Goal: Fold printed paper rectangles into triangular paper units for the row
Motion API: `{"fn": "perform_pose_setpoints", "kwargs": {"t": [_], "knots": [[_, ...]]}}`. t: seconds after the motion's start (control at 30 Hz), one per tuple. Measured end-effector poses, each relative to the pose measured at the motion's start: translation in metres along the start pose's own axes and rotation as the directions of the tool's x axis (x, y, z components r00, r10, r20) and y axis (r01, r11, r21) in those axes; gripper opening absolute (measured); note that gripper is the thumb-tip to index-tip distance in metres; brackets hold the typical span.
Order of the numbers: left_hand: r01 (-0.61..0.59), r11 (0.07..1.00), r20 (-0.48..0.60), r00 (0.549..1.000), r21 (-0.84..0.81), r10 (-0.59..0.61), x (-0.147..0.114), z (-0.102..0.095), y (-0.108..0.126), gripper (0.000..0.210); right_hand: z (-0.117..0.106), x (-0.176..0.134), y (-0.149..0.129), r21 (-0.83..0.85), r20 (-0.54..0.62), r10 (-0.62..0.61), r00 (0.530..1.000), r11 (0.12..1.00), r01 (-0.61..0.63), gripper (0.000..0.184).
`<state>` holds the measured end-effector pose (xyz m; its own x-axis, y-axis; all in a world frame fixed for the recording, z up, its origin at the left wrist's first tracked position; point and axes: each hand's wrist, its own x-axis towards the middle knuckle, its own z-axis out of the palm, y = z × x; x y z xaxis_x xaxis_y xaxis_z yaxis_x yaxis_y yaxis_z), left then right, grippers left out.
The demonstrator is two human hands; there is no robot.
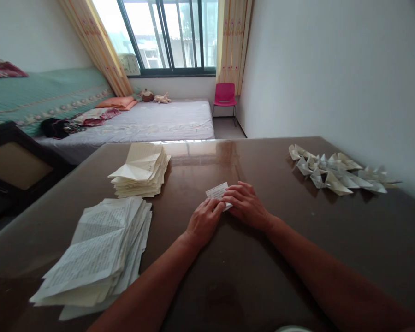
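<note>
A small folded piece of printed paper (217, 190) lies on the brown table in front of me, its lower part covered by my fingers. My left hand (204, 218) holds the near left edge, fingers bent and pressed together on it. From the right, my right hand (246, 205) grips the other side, its curled fingers over the paper. The fingertips of both hands almost meet at the middle. To the left sit a stack of creased printed sheets (97, 244) and, behind it, a stack of creased cream paper (141, 168).
Several folded paper shapes (335, 173) cluster on the table (263, 159) at the right, near the white wall. The rim of a pale round object (293, 329) shows at the bottom edge. Beyond the table are a bed (180, 120) and a pink chair (224, 95).
</note>
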<state>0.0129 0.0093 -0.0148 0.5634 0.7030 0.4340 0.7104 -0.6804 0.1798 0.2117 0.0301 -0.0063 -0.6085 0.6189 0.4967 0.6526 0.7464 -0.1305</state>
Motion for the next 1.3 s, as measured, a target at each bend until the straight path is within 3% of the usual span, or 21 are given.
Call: {"fn": "perform_pose_setpoints", "kwargs": {"t": [0.13, 0.23, 0.4, 0.6, 0.9, 1.07, 1.3], "knots": [[0.023, 0.998, 0.043, 0.999, -0.054, -0.021, 0.001, 0.004, -0.005, 0.022, 0.002, -0.004, 0.013, 0.029, -0.021, 0.085, 0.996, 0.996, -0.084, 0.015], [-0.002, 0.998, 0.004, 1.000, -0.059, 0.002, 0.001, 0.004, -0.008, 0.026, 0.003, -0.009, 0.028, 0.112, -0.033, 0.126, 0.992, 0.986, -0.121, 0.013], [-0.070, 0.997, -0.059, 0.996, 0.023, 0.072, 0.001, -0.003, -0.003, 0.029, 0.010, -0.010, 0.034, 0.248, -0.029, 0.100, 0.995, 0.965, -0.090, 0.017], [-0.074, 0.996, 0.065, 0.995, 0.058, 0.070, -0.002, 0.000, -0.003, 0.026, 0.013, -0.009, 0.033, 0.294, 0.045, 0.086, 0.995, 0.951, -0.095, 0.017], [-0.058, 0.998, 0.100, 0.993, 0.006, 0.057, -0.007, -0.001, -0.010, 0.027, -0.005, -0.011, 0.053, 0.424, 0.189, 0.012, 0.982, 0.901, -0.093, 0.019], [-0.047, 0.999, 0.133, 0.990, 0.000, 0.047, -0.006, -0.005, -0.007, 0.024, 0.001, -0.008, 0.046, 0.400, 0.193, 0.089, 0.977, 0.902, -0.161, 0.022], [-0.037, 0.998, 0.174, 0.984, 0.042, 0.030, -0.006, -0.007, -0.004, 0.023, 0.014, -0.003, 0.033, 0.182, 0.172, 0.321, 0.931, 0.919, -0.350, 0.021]]}}
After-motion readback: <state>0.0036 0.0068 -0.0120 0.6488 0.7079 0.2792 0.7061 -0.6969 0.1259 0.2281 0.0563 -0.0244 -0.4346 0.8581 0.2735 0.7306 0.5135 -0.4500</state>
